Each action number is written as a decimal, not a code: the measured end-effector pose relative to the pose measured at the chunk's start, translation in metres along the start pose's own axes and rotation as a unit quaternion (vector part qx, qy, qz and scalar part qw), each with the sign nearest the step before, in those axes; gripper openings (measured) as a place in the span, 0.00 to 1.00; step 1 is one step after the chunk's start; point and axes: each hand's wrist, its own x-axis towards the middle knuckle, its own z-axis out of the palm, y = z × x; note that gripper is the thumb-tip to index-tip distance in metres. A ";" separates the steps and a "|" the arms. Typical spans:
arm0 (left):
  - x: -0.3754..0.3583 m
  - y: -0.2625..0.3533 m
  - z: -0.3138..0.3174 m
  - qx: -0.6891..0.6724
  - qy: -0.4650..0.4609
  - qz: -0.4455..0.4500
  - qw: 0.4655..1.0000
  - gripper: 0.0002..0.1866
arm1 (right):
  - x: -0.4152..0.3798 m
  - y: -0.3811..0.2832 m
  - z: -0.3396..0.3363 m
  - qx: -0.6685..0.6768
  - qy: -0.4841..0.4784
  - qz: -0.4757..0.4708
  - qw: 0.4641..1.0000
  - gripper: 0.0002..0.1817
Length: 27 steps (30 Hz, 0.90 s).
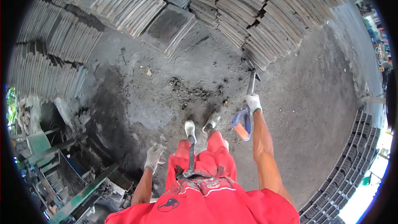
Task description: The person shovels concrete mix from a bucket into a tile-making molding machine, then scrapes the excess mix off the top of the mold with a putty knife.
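Note:
My right hand, in a white glove, is wrapped round the shaft of a D-handled tool. Its grey shaft points away from me, and its blue handle with an orange ribbed grip hangs below my fist. The dark far end lies close to the foot of the right-hand stack, its shape foreshortened. My left hand, also gloved, hangs by my left side. Its fingers are loosely apart and nothing shows in them.
Tall stacks of thin grey slabs line the far side and the left. One short pile has dark grit on top. Machinery with green bars stands at lower left. Dark blocks are racked at right. Grit lies on the dusty floor.

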 end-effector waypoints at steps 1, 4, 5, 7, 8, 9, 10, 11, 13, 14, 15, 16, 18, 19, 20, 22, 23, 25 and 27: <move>0.001 -0.001 0.009 -0.015 -0.004 -0.001 1.000 0.13 | -0.007 -0.014 0.001 -0.011 0.014 -0.011 1.000 0.09; 0.008 0.005 0.023 -0.031 -0.027 -0.006 0.999 0.12 | 0.004 0.028 0.001 -0.004 0.004 -0.042 0.999 0.12; 0.008 0.003 0.025 -0.033 -0.035 -0.012 0.999 0.12 | -0.004 0.032 -0.005 -0.031 0.003 -0.036 0.999 0.13; 0.012 0.006 0.027 -0.033 -0.026 0.004 0.999 0.11 | -0.026 0.035 -0.021 -0.084 0.001 -0.025 0.996 0.16; 0.013 0.009 0.026 -0.033 -0.021 0.011 0.999 0.11 | -0.039 0.038 -0.026 -0.087 -0.011 -0.011 0.996 0.17; 0.012 0.015 0.027 -0.038 -0.016 0.010 0.999 0.12 | -0.051 0.046 -0.031 -0.088 -0.021 0.005 0.996 0.18; 0.015 0.017 0.026 -0.033 -0.016 0.012 0.999 0.12 | -0.064 0.052 -0.035 -0.090 -0.031 0.018 0.995 0.20; 0.021 0.016 0.027 -0.031 -0.015 0.015 0.999 0.12 | -0.075 0.066 -0.039 -0.126 -0.038 0.022 0.991 0.21; 0.028 0.016 0.023 -0.034 -0.013 0.026 0.999 0.12 | -0.106 0.080 -0.040 -0.164 -0.054 0.037 0.984 0.24; 0.029 0.016 0.024 -0.038 -0.013 0.032 0.999 0.12 | -0.136 0.066 -0.039 -0.168 -0.062 0.050 0.983 0.26; 0.028 0.013 0.022 -0.042 -0.012 0.039 0.998 0.12 | -0.148 0.066 -0.041 -0.206 -0.078 0.048 0.974 0.27; 0.028 0.010 0.020 -0.052 -0.013 0.040 0.998 0.12 | -0.156 0.066 -0.045 -0.243 -0.091 0.044 0.965 0.27; 0.026 0.004 0.019 -0.070 -0.021 0.046 0.996 0.12 | -0.175 0.065 -0.049 -0.303 -0.114 0.035 0.946 0.30; 0.023 0.000 0.018 -0.095 -0.026 0.043 0.994 0.12 | -0.189 0.066 -0.050 -0.325 -0.123 0.033 0.937 0.31; 0.026 -0.005 0.016 -0.103 -0.021 0.047 0.993 0.12 | -0.195 0.055 -0.049 -0.351 -0.130 0.024 0.927 0.33; 0.028 -0.027 0.010 -0.110 -0.014 0.045 0.993 0.11 | -0.222 0.036 -0.038 -0.437 -0.161 -0.004 0.885 0.42; 0.028 -0.037 0.007 -0.117 -0.013 0.035 0.992 0.11 | -0.231 0.037 -0.031 -0.493 -0.163 -0.046 0.853 0.44; 0.030 -0.053 0.003 -0.134 -0.012 0.021 0.991 0.11 | -0.240 0.028 -0.014 -0.561 -0.175 -0.068 0.806 0.46; 0.031 -0.070 -0.001 -0.150 -0.006 0.026 0.988 0.10 | -0.237 0.006 0.019 -0.580 -0.199 -0.115 0.782 0.46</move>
